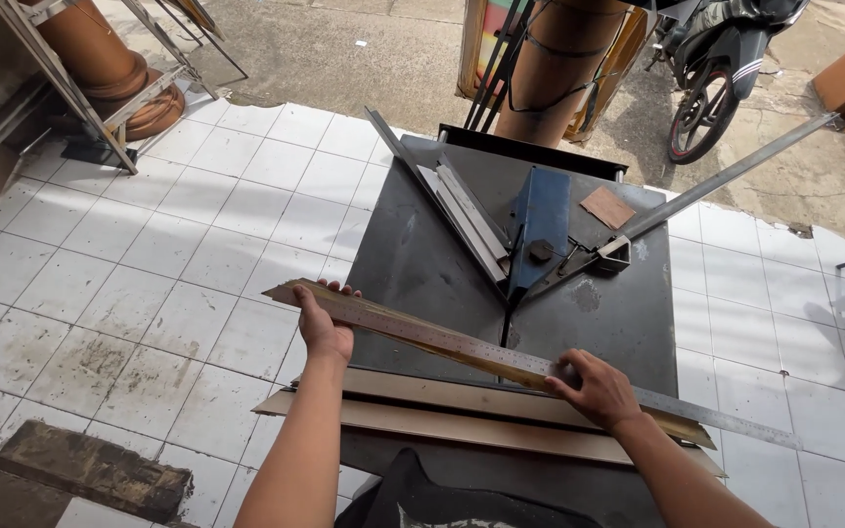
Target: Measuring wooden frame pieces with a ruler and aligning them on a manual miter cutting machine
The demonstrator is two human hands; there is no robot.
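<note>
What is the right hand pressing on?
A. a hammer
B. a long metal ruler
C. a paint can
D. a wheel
B: the right hand lies flat on a long metal ruler, which rests along a strip of moulding that the left hand holds at its other end, over the dark table.

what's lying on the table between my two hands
In the head view, a long moulding strip with a steel ruler laid along it spans from the left hand to the right hand.
</note>
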